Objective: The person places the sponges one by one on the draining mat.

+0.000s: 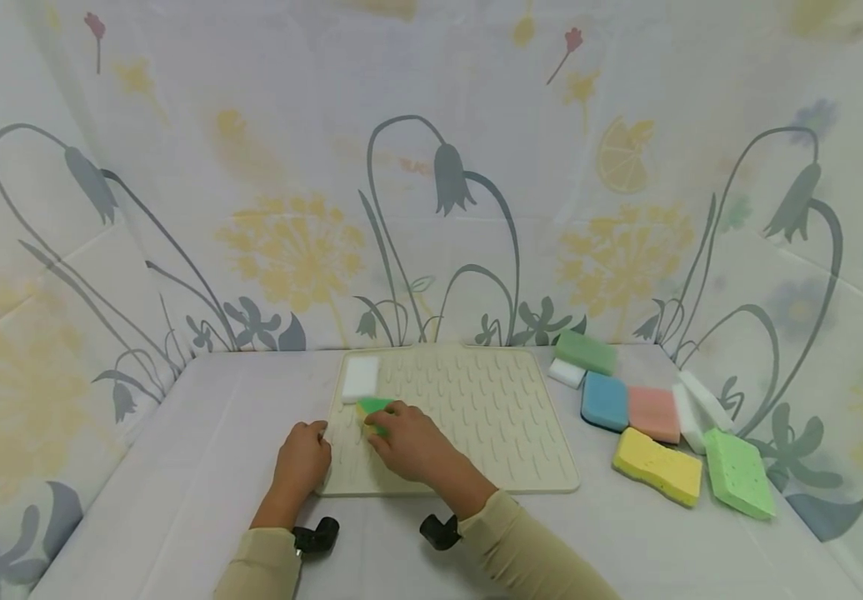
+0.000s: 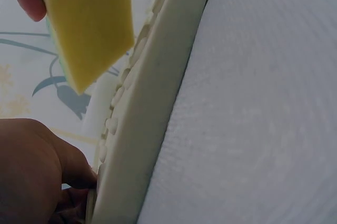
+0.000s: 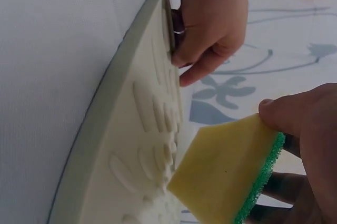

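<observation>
A cream ridged mat lies on the table, its surface covered in raised teardrop-shaped bumps. At its left edge my left hand pinches the rim, thumb on top; the left wrist view shows the thumb against that edge. My right hand holds a yellow sponge with a green scouring side between thumb and fingers. The sponge is tilted over the mat's left part, its yellow side facing the left wrist camera. Just behind it, a white sponge block lies at the mat's back left corner.
Right of the mat lies a loose group: a green sponge, a small white block, a blue sponge, a pink sponge, white pads, a wavy yellow sponge and a light green sponge. A flower-patterned curtain hangs behind.
</observation>
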`<move>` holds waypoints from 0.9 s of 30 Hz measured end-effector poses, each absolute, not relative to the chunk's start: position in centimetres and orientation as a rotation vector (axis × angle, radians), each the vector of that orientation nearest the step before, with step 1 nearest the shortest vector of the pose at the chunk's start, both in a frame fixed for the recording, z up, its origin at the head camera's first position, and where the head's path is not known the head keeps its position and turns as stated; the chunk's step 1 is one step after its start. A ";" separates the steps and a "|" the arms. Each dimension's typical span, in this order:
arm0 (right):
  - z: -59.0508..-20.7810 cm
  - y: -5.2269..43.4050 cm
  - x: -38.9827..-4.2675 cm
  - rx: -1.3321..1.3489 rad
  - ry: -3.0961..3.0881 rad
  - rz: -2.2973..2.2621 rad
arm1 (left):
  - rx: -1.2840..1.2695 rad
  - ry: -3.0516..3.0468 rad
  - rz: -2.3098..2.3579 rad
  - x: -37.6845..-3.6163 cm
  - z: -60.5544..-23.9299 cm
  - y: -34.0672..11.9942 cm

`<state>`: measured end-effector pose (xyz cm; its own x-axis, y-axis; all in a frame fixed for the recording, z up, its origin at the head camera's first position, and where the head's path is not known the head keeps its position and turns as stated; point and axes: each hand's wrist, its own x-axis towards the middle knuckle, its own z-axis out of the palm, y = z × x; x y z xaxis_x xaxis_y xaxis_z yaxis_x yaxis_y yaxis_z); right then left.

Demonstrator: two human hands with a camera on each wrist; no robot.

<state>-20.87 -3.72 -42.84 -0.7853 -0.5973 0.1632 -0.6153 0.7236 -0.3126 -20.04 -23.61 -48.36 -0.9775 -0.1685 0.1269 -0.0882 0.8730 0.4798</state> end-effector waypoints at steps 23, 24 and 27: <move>-43.8 -7.4 -20.3 0.957 -2.900 0.335 | 0.154 -2.875 -0.715 -20.0 -48.3 -23.8; -43.8 -7.6 -20.3 0.956 -2.901 0.327 | 0.155 -2.875 -0.713 -20.0 -48.3 -23.8; -44.0 -8.0 -20.3 0.956 -2.903 0.299 | 0.167 -2.879 -0.723 -20.0 -48.3 -23.8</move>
